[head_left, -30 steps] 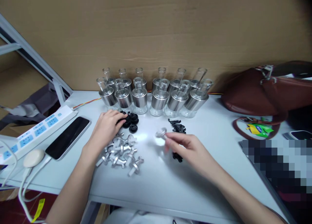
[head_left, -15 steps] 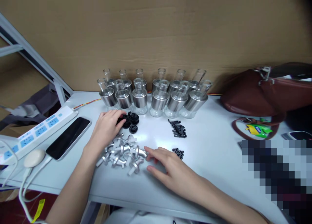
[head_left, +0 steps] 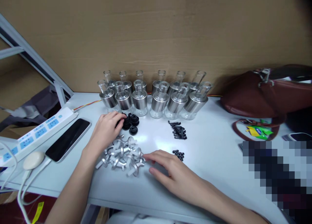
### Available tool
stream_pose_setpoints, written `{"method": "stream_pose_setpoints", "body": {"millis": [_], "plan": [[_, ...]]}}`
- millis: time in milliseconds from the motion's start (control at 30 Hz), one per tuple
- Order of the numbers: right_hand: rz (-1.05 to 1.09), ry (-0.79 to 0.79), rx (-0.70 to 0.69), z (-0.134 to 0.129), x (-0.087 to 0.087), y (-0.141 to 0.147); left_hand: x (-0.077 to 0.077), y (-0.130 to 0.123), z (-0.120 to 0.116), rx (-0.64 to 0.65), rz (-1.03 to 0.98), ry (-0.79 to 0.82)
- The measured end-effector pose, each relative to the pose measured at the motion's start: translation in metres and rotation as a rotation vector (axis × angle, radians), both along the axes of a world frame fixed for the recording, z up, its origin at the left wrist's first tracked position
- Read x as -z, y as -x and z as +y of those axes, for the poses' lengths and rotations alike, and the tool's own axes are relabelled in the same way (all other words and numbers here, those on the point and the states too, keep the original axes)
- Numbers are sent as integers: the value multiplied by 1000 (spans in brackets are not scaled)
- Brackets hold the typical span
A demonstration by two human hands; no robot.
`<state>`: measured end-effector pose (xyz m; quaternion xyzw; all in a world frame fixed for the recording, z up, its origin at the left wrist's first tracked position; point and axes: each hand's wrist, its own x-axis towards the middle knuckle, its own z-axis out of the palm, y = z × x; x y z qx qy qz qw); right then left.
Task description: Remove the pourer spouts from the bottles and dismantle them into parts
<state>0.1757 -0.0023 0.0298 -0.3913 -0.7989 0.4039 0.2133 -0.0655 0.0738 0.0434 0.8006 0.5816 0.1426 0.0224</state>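
My left hand rests at the left edge of a cluster of black round caps, its fingers curled against them; what its fingertips hold, if anything, is hidden. My right hand is open, thumb apart from the fingers, with its fingertips at the right edge of a pile of silver metal spouts with whitish stems. Beyond the hands stand two rows of glass bottles with silver bands. Small black levers lie right of the caps, and a group of tiny black rings lies just above my right hand.
At left are a white power strip, a phone, a round white charger and cables. A brown leather bag and a green-yellow packet are at right. Cardboard stands behind the grey table.
My right hand has shifted slightly, and its fingertips now sit a little lower beside the spouts. The spouts at the pile's right edge have moved a little. My left hand has hardly moved.
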Motion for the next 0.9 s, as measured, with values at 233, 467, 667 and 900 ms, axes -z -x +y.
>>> {"method": "stream_pose_setpoints", "body": {"millis": [233, 467, 667, 900], "plan": [[40, 43, 60, 1, -2, 1, 1, 1, 0, 9, -46, -45], [69, 54, 30, -3, -7, 1, -2, -2, -4, 48, -201, -96], [105, 36, 52, 0, -9, -3, -6, 3, -6, 35, -407, -122], [171, 185, 255, 3, -2, 1, 5, 38, -50, -234, -603, 8]]}}
